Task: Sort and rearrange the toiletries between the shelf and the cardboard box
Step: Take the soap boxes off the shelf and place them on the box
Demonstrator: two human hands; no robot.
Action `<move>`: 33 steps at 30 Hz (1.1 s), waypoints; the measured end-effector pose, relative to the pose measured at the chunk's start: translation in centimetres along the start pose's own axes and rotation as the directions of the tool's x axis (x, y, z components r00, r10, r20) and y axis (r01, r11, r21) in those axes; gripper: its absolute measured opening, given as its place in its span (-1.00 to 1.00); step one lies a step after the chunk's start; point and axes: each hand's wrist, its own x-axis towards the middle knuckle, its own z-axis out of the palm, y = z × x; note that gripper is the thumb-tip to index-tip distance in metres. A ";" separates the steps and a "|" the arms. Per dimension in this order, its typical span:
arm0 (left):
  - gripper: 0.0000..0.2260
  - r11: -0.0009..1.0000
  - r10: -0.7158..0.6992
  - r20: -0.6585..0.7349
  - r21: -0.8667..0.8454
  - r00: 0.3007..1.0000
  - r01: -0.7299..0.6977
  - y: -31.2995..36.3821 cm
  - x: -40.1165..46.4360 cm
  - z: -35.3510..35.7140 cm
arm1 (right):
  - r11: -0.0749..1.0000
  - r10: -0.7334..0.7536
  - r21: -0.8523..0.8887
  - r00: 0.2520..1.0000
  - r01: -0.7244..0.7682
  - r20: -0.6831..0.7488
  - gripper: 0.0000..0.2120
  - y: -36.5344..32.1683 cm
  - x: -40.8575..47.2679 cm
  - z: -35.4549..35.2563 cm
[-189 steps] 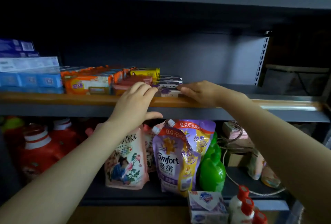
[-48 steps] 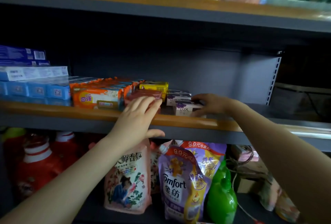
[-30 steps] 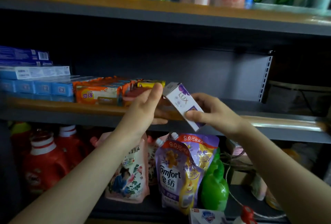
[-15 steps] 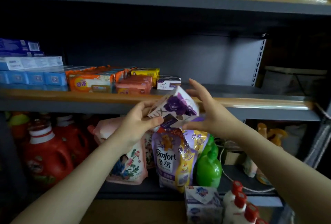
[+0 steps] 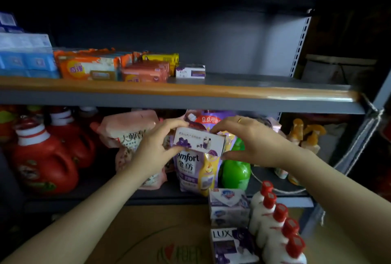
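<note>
A white and purple LUX soap box is held in the air in front of the lower shelf. My left hand pinches its left end, thumb under and fingers on top. My right hand pinches its right end the same way. One more LUX box stands on the middle shelf, right of the orange soap packs. At the bottom lies the cardboard box, with a LUX box, Safeguard soap boxes and a row of red-capped white bottles in it.
Blue toothpaste boxes fill the shelf's left end. The lower shelf holds red detergent jugs, a pink refill pouch, a Comfort pouch, a green bottle and orange spray bottles. A cord hangs at the right post.
The right hand took a LUX box off the middle shelf. Both hands turned it and brought it down in front of the lower shelf. The view tilted down, showing the cardboard box.
</note>
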 end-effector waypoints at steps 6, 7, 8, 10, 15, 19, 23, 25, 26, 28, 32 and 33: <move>-0.59 0.887 0.347 0.236 0.231 0.908 -0.400 -0.1 -5.3 2.2 | 0.999 0.041 0.000 0.998 -0.041 0.055 -0.63 1.3 -4.0 2.3; -0.63 0.894 0.334 0.289 0.204 0.897 -0.399 -0.1 -6.2 2.7 | 0.996 0.078 0.034 0.995 -0.080 0.056 -0.66 1.5 -4.6 2.5; -0.65 0.921 0.288 0.341 0.158 0.895 -0.357 0.1 -6.9 3.1 | 0.992 0.106 0.066 0.993 -0.110 0.061 -0.68 1.7 -5.1 2.6; -0.64 0.994 0.070 0.426 0.042 0.902 -0.096 1.1 -8.2 4.0 | 0.984 0.137 0.108 0.988 -0.143 0.066 -0.69 1.8 -6.0 3.0; -0.64 0.847 -0.469 0.488 0.015 0.736 0.531 2.5 -9.7 6.7 | 0.965 0.195 0.157 0.976 -0.208 0.098 -0.70 2.1 -7.3 3.6; -0.76 0.525 -0.698 0.540 -0.061 0.471 0.849 2.6 -10.3 9.1 | 0.958 0.209 0.168 0.966 -0.234 0.153 -0.70 2.4 -8.1 4.0; -0.69 0.452 -0.734 0.566 -0.007 0.376 0.892 3.2 -11.1 10.2 | 0.954 0.214 0.173 0.962 -0.243 0.170 -0.78 2.6 -8.6 4.5; -0.56 0.659 -0.658 0.579 0.137 0.480 0.739 3.6 -11.7 10.2 | 0.953 0.215 0.173 0.959 -0.247 0.184 -0.79 2.7 -8.8 4.7; -0.40 0.712 -0.625 0.590 0.163 0.511 0.683 4.0 -12.2 10.2 | 0.954 0.213 0.172 0.958 -0.246 0.190 -0.79 2.6 -8.9 4.8; -0.07 0.728 -0.619 0.599 0.194 0.508 0.658 4.5 -13.7 10.3 | 0.956 0.201 0.175 0.959 -0.237 0.200 -0.79 2.5 -8.9 5.2; -0.04 0.726 -0.654 0.506 0.211 0.562 0.654 4.6 -16.0 11.4 | 0.952 0.189 0.196 0.958 -0.233 0.216 -0.80 2.1 -8.9 5.8; -0.09 0.725 -0.660 0.477 0.202 0.580 0.659 4.5 -16.0 11.7 | 0.951 0.192 0.198 0.956 -0.236 0.220 -0.80 2.0 -8.9 5.9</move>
